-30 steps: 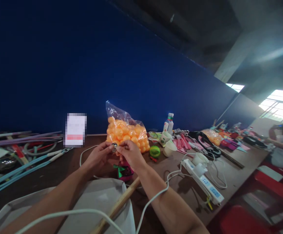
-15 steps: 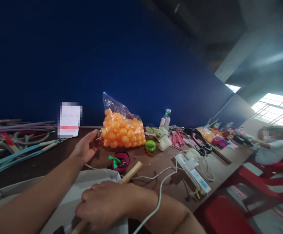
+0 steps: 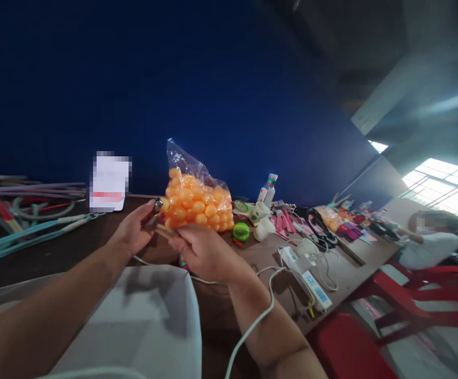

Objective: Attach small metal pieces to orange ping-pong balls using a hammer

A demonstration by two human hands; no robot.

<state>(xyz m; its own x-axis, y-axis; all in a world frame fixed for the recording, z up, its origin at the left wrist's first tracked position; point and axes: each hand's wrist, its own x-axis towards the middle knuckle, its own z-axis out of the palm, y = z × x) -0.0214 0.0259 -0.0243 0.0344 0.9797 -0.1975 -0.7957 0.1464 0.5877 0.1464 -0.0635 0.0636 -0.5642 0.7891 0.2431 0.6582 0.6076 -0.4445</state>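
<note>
My left hand (image 3: 134, 231) is closed, thumb and fingers pinching a small shiny dark round piece (image 3: 159, 204) beside an orange ball; its exact kind is too small to tell. My right hand (image 3: 207, 255) is wrapped round a wooden stick (image 3: 164, 231), whose end points at my left fingers. Whether the stick touches the small piece I cannot tell. Right behind both hands stands a clear plastic bag (image 3: 201, 202) full of orange balls. A purple-pink pouch (image 3: 183, 262) is mostly hidden by my right hand.
A fabric-lined bin (image 3: 165, 310) sits below my forearms. Rods (image 3: 27, 231) lie left, near a phone-like panel (image 3: 109, 181). Rightward are a green ball (image 3: 241, 232), a bottle (image 3: 267, 190), a power strip (image 3: 315, 289) and loose cables. A person (image 3: 429, 245) sits beyond, by red chairs (image 3: 410, 300).
My right hand has lifted from over the bin to beside my left hand, carrying the wooden stick, and now covers most of the pouch. My left hand keeps its pinch.
</note>
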